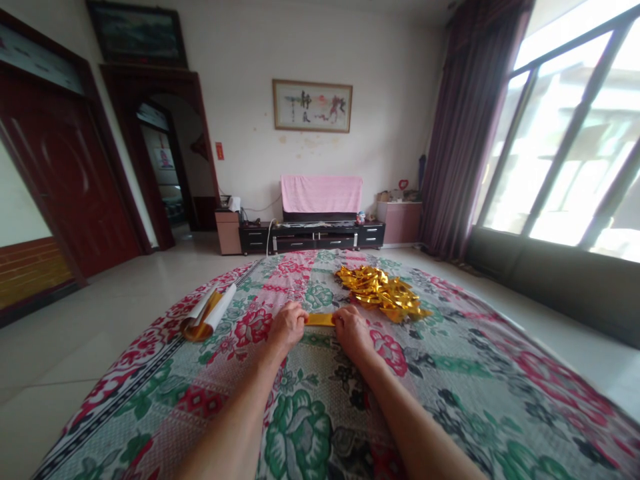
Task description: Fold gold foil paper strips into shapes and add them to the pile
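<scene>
A flat strip of gold foil paper [321,320] stretches between my two hands, low over the flowered cloth. My left hand [290,323] pinches its left end, and my right hand [353,327] pinches the right end. The fingers of both hands are closed, and they hide the strip's ends. Just beyond my right hand lies a heap of shiny folded gold foil pieces [383,291]. To the left, apart from my hands, rests a loosely curled roll of gold foil paper [210,313] with a white back.
The flowered cloth [300,433] covers the broad rounded surface in front of me. Beyond it stands a low black cabinet [315,241], with a pink towel [322,193] draped over something on top. A dark curtain [457,133] hangs beside the window at right.
</scene>
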Tool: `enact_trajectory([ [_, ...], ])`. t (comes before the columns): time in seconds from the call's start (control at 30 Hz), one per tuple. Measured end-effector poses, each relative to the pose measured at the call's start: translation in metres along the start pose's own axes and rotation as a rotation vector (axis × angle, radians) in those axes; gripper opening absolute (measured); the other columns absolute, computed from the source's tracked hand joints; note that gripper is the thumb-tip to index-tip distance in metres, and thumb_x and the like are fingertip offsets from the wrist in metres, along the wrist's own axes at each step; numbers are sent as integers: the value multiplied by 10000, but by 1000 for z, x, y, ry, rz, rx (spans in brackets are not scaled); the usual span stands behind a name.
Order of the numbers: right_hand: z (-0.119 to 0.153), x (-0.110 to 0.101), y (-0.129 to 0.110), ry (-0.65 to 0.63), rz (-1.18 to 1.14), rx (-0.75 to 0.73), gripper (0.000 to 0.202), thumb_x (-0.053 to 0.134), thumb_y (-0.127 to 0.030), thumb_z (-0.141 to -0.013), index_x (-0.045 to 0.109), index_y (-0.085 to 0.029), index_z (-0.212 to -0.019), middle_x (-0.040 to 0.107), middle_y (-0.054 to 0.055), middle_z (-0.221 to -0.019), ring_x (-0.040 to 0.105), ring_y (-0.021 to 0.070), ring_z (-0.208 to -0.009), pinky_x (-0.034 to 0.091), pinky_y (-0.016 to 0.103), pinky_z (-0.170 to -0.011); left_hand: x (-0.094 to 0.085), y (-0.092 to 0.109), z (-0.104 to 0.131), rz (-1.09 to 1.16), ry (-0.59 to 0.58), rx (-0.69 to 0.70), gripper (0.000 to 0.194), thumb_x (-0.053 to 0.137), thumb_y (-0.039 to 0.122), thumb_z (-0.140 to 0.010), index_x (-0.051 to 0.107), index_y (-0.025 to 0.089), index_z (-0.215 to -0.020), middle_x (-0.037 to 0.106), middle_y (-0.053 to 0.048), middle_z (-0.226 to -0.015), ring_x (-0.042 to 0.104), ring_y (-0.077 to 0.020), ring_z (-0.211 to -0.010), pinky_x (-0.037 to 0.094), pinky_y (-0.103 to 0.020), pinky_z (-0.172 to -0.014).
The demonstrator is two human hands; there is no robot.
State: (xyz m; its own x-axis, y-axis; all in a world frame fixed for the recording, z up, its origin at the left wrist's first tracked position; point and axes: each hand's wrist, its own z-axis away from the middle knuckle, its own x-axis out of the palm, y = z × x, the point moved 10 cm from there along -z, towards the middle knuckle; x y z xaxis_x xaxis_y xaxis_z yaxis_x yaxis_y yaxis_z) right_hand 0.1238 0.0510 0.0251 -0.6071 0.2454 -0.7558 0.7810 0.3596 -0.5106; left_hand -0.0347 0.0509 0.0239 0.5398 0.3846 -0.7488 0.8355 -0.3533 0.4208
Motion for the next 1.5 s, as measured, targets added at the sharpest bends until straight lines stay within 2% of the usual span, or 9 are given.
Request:
enact_trajectory([
  [0.1,1,1,-1,-1,42,-9,218,434,-163,-816,645,-175,-868,585,72,-966,539,156,-863,368,225,-757,-3,6,2,-78,-7,26,232,452,88,-739,662,186,-733,648,-44,-833,575,-178,-840,416,-327,-838],
  [0.27,-1,5,1,8,115,-31,319,417,-137,-803,605,-168,-1059,556,84,-1126,492,196,-995,346,262,-856,-6,2,3,-172,41,-18,268,461,106,-739,640,166,-930,639,-86,-1002,560,-209,-955,391,-355,-890],
  [0.43,-1,5,-1,-25,123,-23,387,399,-151,-819,554,-199,-1170,522,82,-1185,484,192,-1015,347,273,-874,-5,-2,3,-136,40,-41,349,469,91,-733,601,177,-1044,621,-75,-1059,542,-195,-1002,371,-344,-930],
  [0.63,3,7,-6,-80,125,-66,311,407,-142,-812,680,-250,-915,481,52,-1254,465,203,-1063,357,288,-864,-6,-1,3,-97,10,-30,234,489,114,-744,684,217,-823,626,-49,-984,544,-184,-966,377,-329,-908],
  [0.8,2,7,-9,-52,98,-98,305,430,-128,-796,695,-233,-906,590,62,-1062,505,178,-1002,344,262,-882,-4,-3,4,-118,-4,-47,251,473,143,-768,711,211,-811,640,-63,-905,558,-190,-881,388,-333,-860],
  [0.93,3,1,-15,-24,86,-89,281,420,-196,-833,700,-199,-814,615,69,-960,526,167,-948,342,250,-868,-6,-4,4,-100,17,-63,234,481,134,-759,701,207,-787,640,-54,-869,559,-173,-852,388,-317,-849],
  [1.07,4,-2,-15,-2,108,-54,223,453,-251,-825,668,-198,-857,608,70,-948,518,180,-925,349,265,-837,-7,-2,5,-102,42,-29,156,511,193,-767,666,188,-787,635,-50,-833,567,-173,-840,401,-314,-830],
  [1.23,1,3,-9,-31,165,-15,245,477,-287,-796,623,-172,-955,573,99,-1023,501,217,-933,358,297,-798,-7,-6,6,-155,80,-31,191,550,221,-751,623,163,-917,630,-88,-973,560,-208,-947,387,-343,-882],
  [1.5,-1,4,-2,-2,136,32,248,516,-281,-753,618,-166,-947,580,94,-1008,505,223,-900,360,290,-756,-9,-3,5,-153,64,-51,100,544,188,-727,589,166,-813,630,-69,-880,560,-202,-889,391,-335,-843],
])
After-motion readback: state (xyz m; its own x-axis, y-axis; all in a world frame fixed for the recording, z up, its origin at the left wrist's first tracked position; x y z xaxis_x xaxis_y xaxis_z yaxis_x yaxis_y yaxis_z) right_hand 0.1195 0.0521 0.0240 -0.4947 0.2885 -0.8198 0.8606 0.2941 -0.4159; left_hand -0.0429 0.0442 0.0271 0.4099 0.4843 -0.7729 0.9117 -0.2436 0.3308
